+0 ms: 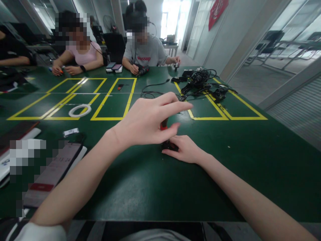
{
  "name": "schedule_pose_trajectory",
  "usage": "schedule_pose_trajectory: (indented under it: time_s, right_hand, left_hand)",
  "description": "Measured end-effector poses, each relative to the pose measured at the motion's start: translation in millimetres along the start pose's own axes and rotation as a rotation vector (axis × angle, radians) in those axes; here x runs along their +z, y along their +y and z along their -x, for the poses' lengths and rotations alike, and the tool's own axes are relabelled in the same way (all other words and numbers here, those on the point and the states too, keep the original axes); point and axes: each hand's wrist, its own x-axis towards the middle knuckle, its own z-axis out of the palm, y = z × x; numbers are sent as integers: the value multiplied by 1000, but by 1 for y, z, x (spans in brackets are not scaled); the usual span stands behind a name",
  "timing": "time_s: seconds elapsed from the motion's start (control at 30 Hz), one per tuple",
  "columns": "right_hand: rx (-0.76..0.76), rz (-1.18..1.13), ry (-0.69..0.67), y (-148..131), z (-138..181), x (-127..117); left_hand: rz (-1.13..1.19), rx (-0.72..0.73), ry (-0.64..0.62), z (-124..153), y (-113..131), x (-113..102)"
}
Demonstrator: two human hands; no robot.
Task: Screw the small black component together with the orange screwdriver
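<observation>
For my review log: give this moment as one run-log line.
left hand: pinches red-tipped piece | right hand: grips black part on green table | far side: cable tangle

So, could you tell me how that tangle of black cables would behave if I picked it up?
Likely floppy: the black cables lie in loose loops. Probably they'd drag together, being intertwined. Lying flat, they shouldn't roll.

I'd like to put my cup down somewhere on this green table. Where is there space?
Widest bare patch: right of the right hand, out to the table edge. Also mostly bare: the near strip between the forearms, and the yellow box beside the white tape ring. Crowded: the cable tangle far right, the phones near left.
</observation>
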Motion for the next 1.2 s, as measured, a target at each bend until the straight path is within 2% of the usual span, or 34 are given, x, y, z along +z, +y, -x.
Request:
schedule_pose_trajectory:
  time_s: [0.73,0.97,1.2]
  right_hand:
    - [13,1,-19,0,0,-1]
    - [21,-7,-28,1,1,0]
    - [36,-7,-39,0,1,-1]
  left_hand:
    - [30,32,6,0,-3,4]
    - [69,-40,-44,0,1,0]
    - [222,-100,-49,-1,-2,-6]
